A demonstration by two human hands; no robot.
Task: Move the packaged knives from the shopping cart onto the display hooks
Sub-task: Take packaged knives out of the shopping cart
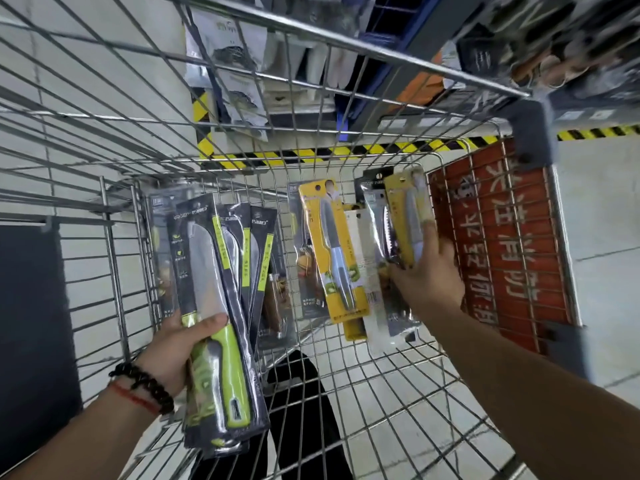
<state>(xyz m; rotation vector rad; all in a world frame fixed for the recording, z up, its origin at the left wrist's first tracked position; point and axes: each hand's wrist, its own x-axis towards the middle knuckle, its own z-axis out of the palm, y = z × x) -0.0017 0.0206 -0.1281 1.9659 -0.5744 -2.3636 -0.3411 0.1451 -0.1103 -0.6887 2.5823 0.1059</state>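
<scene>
Inside the cart (346,161), my left hand (173,348) grips green-handled knives (221,306); my right hand (427,271) grasps yellow packs (401,223), hooks next.

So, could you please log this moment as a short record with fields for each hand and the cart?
left hand: grips a stack of green-handled knife packs
right hand: grips a bundle of yellow and clear knife packs
shopping cart: wire basket, red sign panel on its right wall
left in cart: yellow-card knife pack leaning on the far wall, dark packs beside it
display hooks: none clearly visible
</scene>
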